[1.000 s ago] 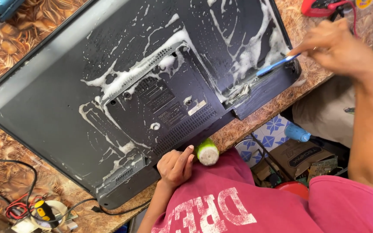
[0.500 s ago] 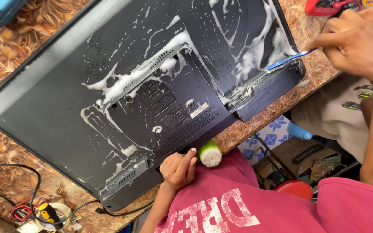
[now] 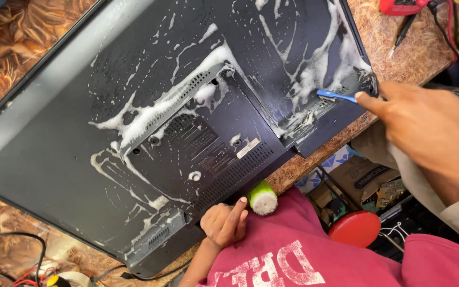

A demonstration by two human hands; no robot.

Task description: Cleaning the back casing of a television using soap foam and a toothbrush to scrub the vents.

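A patterned brown table bears 1 black television back, streaked with white foam; the right hand pinches a blue brush on the foamy edge; the left hand, curled, seemingly grips a green-capped bottle.

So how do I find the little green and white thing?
Start at the big black foam-streaked television back panel lying on the brown patterned table. Follow its near edge to the left hand; beside it sits a small round green-and-white brush, the only green thing there.
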